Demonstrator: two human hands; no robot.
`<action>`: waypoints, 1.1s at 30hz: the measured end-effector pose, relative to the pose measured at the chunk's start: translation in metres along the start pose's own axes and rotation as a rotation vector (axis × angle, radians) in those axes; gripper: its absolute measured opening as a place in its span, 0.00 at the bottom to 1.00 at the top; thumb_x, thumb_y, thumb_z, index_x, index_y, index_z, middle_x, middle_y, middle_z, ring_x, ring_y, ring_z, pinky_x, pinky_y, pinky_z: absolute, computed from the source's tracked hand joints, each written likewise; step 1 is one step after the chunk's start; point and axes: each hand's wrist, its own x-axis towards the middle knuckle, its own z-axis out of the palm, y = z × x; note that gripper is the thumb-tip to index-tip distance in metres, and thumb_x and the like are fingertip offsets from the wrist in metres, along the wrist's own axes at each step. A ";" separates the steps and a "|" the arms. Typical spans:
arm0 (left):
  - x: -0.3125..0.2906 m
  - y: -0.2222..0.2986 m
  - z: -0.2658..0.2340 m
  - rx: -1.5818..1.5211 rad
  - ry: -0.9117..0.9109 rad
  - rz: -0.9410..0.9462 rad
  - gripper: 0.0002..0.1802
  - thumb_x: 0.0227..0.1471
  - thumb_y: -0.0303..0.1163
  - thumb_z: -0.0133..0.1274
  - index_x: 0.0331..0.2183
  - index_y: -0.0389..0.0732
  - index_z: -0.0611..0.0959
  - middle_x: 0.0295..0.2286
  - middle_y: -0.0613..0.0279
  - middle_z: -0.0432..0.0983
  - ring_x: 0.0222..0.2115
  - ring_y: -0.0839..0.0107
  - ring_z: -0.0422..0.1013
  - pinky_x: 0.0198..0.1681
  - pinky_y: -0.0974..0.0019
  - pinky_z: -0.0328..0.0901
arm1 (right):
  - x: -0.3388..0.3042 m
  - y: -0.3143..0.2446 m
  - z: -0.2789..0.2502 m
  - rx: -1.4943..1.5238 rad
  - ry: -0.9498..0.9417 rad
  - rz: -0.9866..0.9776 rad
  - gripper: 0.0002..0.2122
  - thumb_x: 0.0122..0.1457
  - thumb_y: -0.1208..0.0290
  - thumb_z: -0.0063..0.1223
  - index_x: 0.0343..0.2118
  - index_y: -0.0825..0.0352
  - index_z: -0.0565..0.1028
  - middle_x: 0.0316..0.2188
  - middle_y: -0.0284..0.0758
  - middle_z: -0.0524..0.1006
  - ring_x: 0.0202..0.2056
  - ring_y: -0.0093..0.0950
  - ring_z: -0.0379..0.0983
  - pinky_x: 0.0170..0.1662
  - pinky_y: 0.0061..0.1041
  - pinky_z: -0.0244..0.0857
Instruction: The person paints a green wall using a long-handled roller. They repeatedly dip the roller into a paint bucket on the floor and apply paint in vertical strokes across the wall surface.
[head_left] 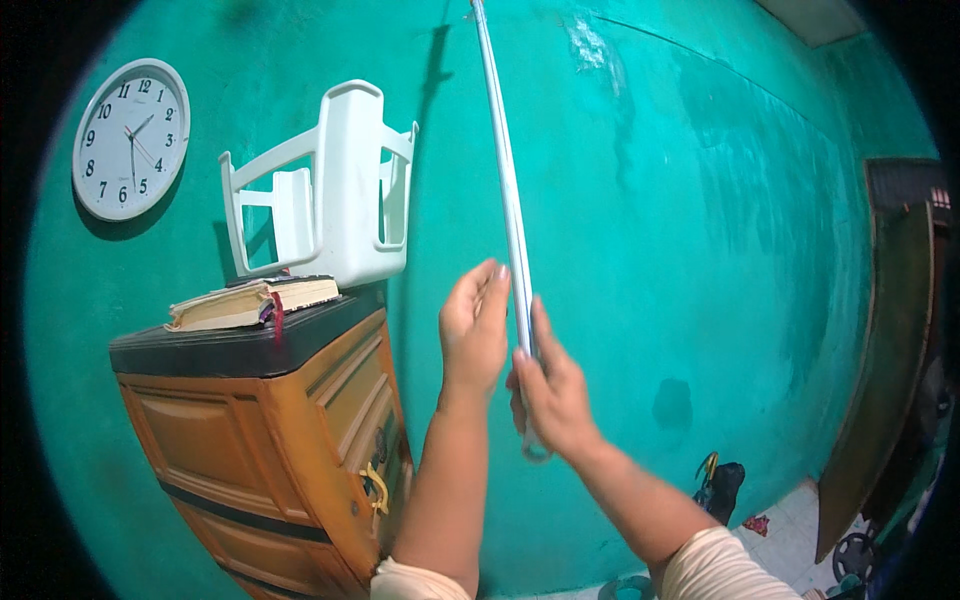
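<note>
A long, thin white pole (508, 190) rises from my hands and leans slightly left, its upper end reaching the top edge of the view. My right hand (556, 398) is closed round its lower part, thumb and fingers on either side. A small loop (536, 453) shows at the pole's bottom end, just beneath that hand. My left hand (474, 330) is raised close to the pole's left side, its fingers loosely curled. A narrow gap seems to lie between its fingertips and the pole, and nothing shows in it.
On the left, a wooden cabinet (215, 425) bears a thick book (250, 302) and a white plastic stool (350, 190) turned on its side. A round clock (130, 140) hangs on the green wall (700, 250). At far right stands a brown door (878, 370); a dark bag (728, 490) lies low.
</note>
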 end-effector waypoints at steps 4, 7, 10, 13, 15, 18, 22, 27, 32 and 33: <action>-0.022 0.001 -0.026 -0.037 -0.011 0.002 0.19 0.61 0.37 0.54 0.44 0.29 0.78 0.29 0.68 0.74 0.29 0.84 0.65 0.32 0.77 0.62 | 0.092 -0.017 0.009 -0.141 0.035 -0.269 0.30 0.66 0.70 0.46 0.69 0.58 0.50 0.22 0.32 0.71 0.17 0.19 0.66 0.16 0.24 0.63; -0.022 -0.012 -0.038 0.077 -0.018 -0.011 0.19 0.60 0.37 0.54 0.43 0.29 0.79 0.29 0.68 0.74 0.29 0.84 0.66 0.33 0.77 0.62 | 0.147 -0.060 0.016 -0.094 0.015 -0.199 0.30 0.66 0.68 0.46 0.69 0.54 0.51 0.24 0.34 0.71 0.20 0.24 0.68 0.16 0.28 0.66; -0.022 -0.018 -0.045 0.122 0.002 -0.096 0.16 0.60 0.39 0.54 0.41 0.35 0.81 0.32 0.68 0.76 0.33 0.80 0.68 0.39 0.72 0.62 | 0.201 -0.108 0.019 -0.096 0.046 -0.201 0.28 0.65 0.70 0.45 0.68 0.57 0.52 0.24 0.38 0.73 0.18 0.28 0.69 0.18 0.34 0.68; -0.024 -0.017 -0.063 0.157 0.056 -0.076 0.19 0.59 0.39 0.55 0.43 0.32 0.80 0.32 0.65 0.77 0.32 0.80 0.68 0.37 0.73 0.64 | 0.252 -0.147 0.033 -0.105 -0.004 -0.305 0.17 0.65 0.69 0.44 0.56 0.66 0.64 0.22 0.41 0.72 0.18 0.32 0.71 0.18 0.36 0.69; -0.027 -0.021 -0.069 0.159 0.075 -0.030 0.21 0.58 0.39 0.56 0.44 0.28 0.80 0.31 0.62 0.77 0.31 0.79 0.69 0.36 0.73 0.65 | 0.275 -0.180 0.035 -0.214 -0.062 -0.296 0.21 0.66 0.68 0.44 0.60 0.64 0.60 0.30 0.40 0.70 0.22 0.26 0.67 0.19 0.29 0.68; -0.028 -0.028 -0.075 0.170 0.080 -0.020 0.22 0.57 0.39 0.57 0.44 0.28 0.79 0.33 0.56 0.79 0.33 0.75 0.72 0.39 0.70 0.66 | 0.291 -0.218 0.038 -0.233 -0.047 -0.268 0.18 0.67 0.68 0.42 0.58 0.64 0.59 0.30 0.39 0.69 0.22 0.24 0.67 0.21 0.25 0.67; -0.031 -0.023 -0.079 0.186 0.073 -0.089 0.23 0.57 0.39 0.57 0.44 0.28 0.79 0.35 0.54 0.79 0.36 0.72 0.73 0.41 0.68 0.67 | 0.286 -0.217 0.042 -0.266 -0.010 -0.264 0.21 0.67 0.68 0.43 0.61 0.63 0.57 0.29 0.38 0.68 0.21 0.25 0.66 0.20 0.27 0.68; -0.032 -0.030 -0.087 0.164 0.067 -0.065 0.21 0.56 0.39 0.57 0.43 0.30 0.80 0.33 0.58 0.78 0.32 0.76 0.71 0.37 0.70 0.66 | 0.242 -0.154 0.037 -0.239 -0.050 -0.256 0.25 0.66 0.68 0.44 0.65 0.60 0.55 0.28 0.37 0.67 0.22 0.26 0.66 0.19 0.29 0.67; -0.035 -0.027 -0.101 0.168 0.082 -0.150 0.18 0.56 0.38 0.58 0.41 0.32 0.80 0.33 0.60 0.78 0.29 0.80 0.69 0.33 0.75 0.65 | 0.124 -0.058 0.035 -0.202 0.047 -0.131 0.31 0.66 0.70 0.46 0.69 0.55 0.49 0.21 0.32 0.69 0.16 0.23 0.65 0.15 0.27 0.63; -0.036 -0.028 -0.105 0.157 0.091 -0.128 0.18 0.56 0.38 0.58 0.41 0.32 0.80 0.33 0.61 0.78 0.29 0.80 0.69 0.32 0.75 0.65 | 0.098 -0.039 0.036 -0.208 0.030 -0.095 0.31 0.66 0.71 0.45 0.69 0.54 0.48 0.22 0.32 0.68 0.15 0.22 0.65 0.15 0.26 0.63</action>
